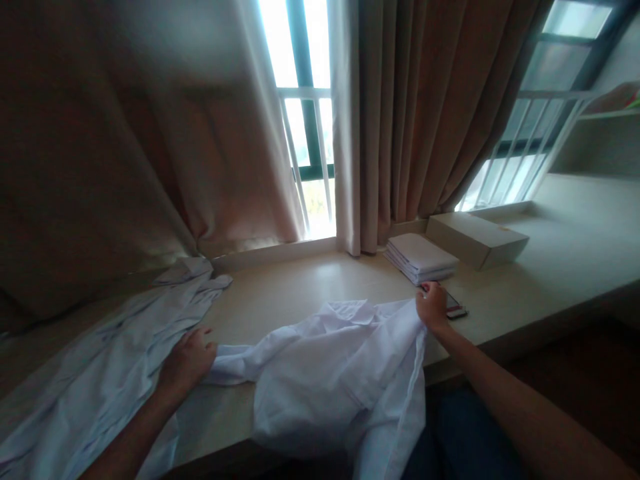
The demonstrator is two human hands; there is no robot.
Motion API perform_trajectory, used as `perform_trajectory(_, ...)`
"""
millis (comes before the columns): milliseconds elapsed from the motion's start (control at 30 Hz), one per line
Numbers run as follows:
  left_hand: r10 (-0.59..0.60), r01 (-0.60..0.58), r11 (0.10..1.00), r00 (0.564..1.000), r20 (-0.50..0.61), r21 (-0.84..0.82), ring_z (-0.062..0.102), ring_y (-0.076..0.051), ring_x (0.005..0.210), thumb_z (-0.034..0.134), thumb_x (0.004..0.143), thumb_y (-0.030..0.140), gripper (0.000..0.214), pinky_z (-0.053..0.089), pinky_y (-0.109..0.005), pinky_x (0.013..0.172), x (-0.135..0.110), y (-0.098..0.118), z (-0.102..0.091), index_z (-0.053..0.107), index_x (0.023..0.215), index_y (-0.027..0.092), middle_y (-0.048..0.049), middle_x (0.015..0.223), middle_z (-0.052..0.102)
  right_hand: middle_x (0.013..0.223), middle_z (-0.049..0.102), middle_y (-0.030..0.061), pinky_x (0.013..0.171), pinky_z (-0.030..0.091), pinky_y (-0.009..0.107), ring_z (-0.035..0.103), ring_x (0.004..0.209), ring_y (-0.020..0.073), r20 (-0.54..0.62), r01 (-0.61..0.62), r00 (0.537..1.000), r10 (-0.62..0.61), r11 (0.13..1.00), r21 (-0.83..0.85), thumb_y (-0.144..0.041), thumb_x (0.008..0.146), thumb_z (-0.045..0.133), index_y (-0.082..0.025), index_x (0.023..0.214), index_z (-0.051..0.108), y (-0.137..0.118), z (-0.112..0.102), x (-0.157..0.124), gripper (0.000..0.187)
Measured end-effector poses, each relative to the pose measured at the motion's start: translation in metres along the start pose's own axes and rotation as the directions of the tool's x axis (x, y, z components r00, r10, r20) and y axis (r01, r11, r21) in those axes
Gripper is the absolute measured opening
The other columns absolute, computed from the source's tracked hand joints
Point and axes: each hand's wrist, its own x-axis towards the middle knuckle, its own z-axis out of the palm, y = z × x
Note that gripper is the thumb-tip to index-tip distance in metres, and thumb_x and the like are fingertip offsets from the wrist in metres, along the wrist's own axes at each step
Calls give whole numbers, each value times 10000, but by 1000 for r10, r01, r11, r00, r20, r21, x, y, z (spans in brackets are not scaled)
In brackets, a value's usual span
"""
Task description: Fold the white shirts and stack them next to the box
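A white collared shirt (335, 380) lies spread over the front edge of the pale ledge, its collar toward the window and its lower part hanging down toward me. My right hand (432, 307) is closed in a pinch on the shirt's right shoulder area, lifting the cloth slightly. On the other side, my left hand (187, 360) is at the end of the outstretched left sleeve (235, 363), with bent fingers around the cuff area. That hand hides the cuff itself. Just left of it is a pile of loose white garments (115, 373).
A folded white stack (423, 257) sits by the curtain (390, 120), beside a pale closed box (477, 237). Partly behind my right hand lies a dark flat object (455, 308), possibly a phone. The ledge's front edge (550, 320) runs toward the right.
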Motion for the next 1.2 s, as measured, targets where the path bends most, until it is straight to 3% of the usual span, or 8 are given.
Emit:
perform_trajectory(167, 220, -212, 975, 951, 216, -63, 583, -232, 1131, 417, 865, 418, 444, 390, -317, 1005, 0, 95, 54, 634, 1122, 128, -135, 1207, 647, 1057, 656, 100, 1006, 355, 301, 558, 1072, 207, 412, 255, 890, -197, 963, -91, -189, 710, 610, -169, 934, 636, -17, 64, -51, 226)
perform_trajectory(400, 321, -272, 946, 857, 403, -175, 599, -206, 1117, 549, 805, 356, 431, 412, -256, 935, 9, 174, 109, 630, 1173, 145, -130, 1236, 645, 1013, 676, 154, 783, 454, 283, 624, 945, 235, 454, 92, 890, 44, 958, -272, -282, 737, 611, -123, 1016, 630, -7, 110, -53, 322)
perform_trajectory(633, 245, -158, 965, 826, 508, -209, 651, -185, 786, 661, 666, 319, 254, 427, -233, 641, 26, 183, 130, 707, 863, 166, -82, 892, 731, 518, 591, -18, 492, 358, 201, 521, 490, 113, 585, -17, 801, 130, 981, -195, -192, 606, 664, -113, 692, 676, -8, 115, -34, 118)
perform_trajectory(800, 209, -110, 961, 890, 406, -254, 625, -157, 739, 630, 691, 293, 166, 405, -226, 627, 49, 172, 117, 675, 782, 163, -53, 798, 710, 528, 596, -26, 532, 365, 188, 522, 523, 99, 580, 26, 813, 39, 994, -103, -167, 618, 660, -97, 720, 693, -34, 139, -11, 128)
perform_trajectory(900, 129, -54, 961, 955, 267, -273, 633, -161, 779, 549, 784, 354, 246, 427, -239, 677, 75, 167, 104, 645, 883, 150, -67, 835, 702, 670, 674, 12, 597, 429, 204, 599, 619, 130, 559, 53, 829, -22, 998, -40, -186, 718, 606, -125, 908, 703, -60, 162, 4, 222)
perform_trajectory(1033, 43, -17, 953, 996, 81, -303, 643, -208, 946, 497, 831, 367, 331, 472, -304, 811, 97, 170, 94, 577, 1056, 138, -117, 1015, 678, 1231, 626, 50, 804, 479, 231, 626, 991, 142, 516, 216, 830, -214, 975, 57, -130, 780, 541, -227, 1309, 518, -84, 180, 4, 538)
perform_trajectory(1100, 57, -55, 946, 998, -3, -321, 575, -242, 1142, 538, 808, 332, 409, 450, -356, 935, 89, 173, 95, 521, 1168, 140, -150, 1209, 607, 1367, 527, 85, 906, 460, 272, 584, 1103, 160, 513, 373, 798, -316, 928, -10, -105, 801, 505, -207, 1391, 424, -84, 177, -10, 604)
perform_trajectory(1200, 169, -176, 924, 984, -49, -341, 426, -242, 1325, 585, 776, 282, 463, 368, -377, 1077, 45, 174, 102, 509, 1218, 166, -141, 1382, 496, 1283, 586, 122, 991, 409, 315, 564, 1129, 200, 585, 512, 726, -361, 852, -109, -108, 812, 502, -141, 1297, 528, -66, 153, -41, 486)
